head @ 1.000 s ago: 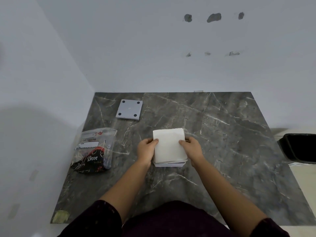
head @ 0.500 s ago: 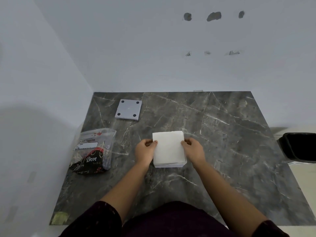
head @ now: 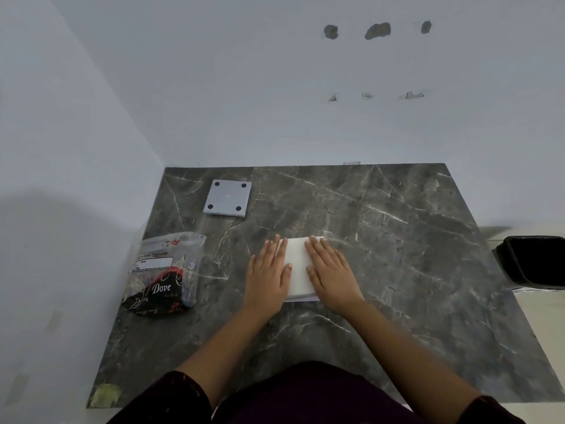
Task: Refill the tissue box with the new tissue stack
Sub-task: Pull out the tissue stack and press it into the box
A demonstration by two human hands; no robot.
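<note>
Left hand [head: 269, 272] and right hand [head: 331, 270] lie flat and open, palms down on the white stack [head: 298, 267], which sits in the box [head: 301, 298] mid-surface; best to press evenly on both sides so the tissues sink level without creasing. Across the dark marble surface [head: 397, 270]: an empty wrapper [head: 163, 272] at left, a grey plate [head: 227, 198] behind, a black bin [head: 533, 260] off the right edge, bare pale walls around.
</note>
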